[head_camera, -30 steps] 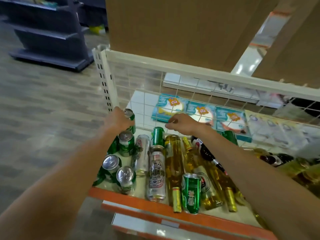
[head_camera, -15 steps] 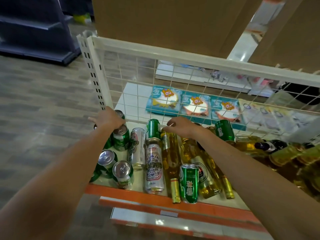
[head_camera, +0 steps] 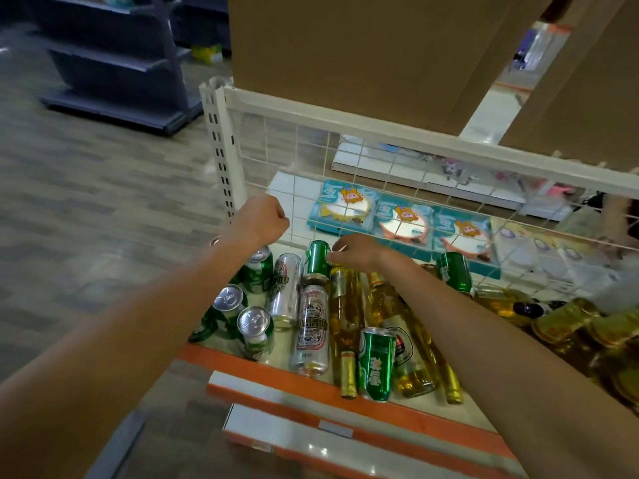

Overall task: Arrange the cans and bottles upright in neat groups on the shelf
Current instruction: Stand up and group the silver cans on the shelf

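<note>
An orange-edged shelf (head_camera: 276,371) holds a jumble of drinks. Three green cans (head_camera: 254,323) stand upright at its left end. Two silver cans (head_camera: 311,330) and two yellow glass bottles (head_camera: 345,316) lie on their sides in the middle, with another green can (head_camera: 377,364) lying near the front edge. My left hand (head_camera: 259,219) hovers above the back left cans with its fingers curled into a fist and nothing visible in it. My right hand (head_camera: 356,252) pinches the side of a green can (head_camera: 318,257) lying at the back.
A white wire mesh panel (head_camera: 345,157) backs the shelf, with blue packages (head_camera: 404,219) behind it. A further green can (head_camera: 453,271) and several bottles (head_camera: 570,326) lie to the right. A large cardboard box (head_camera: 363,46) stands behind, and a dark shelving unit (head_camera: 114,63) stands far left.
My left hand has lifted off the back left can and closed into a fist. My right hand has reached left onto the lying green can.
</note>
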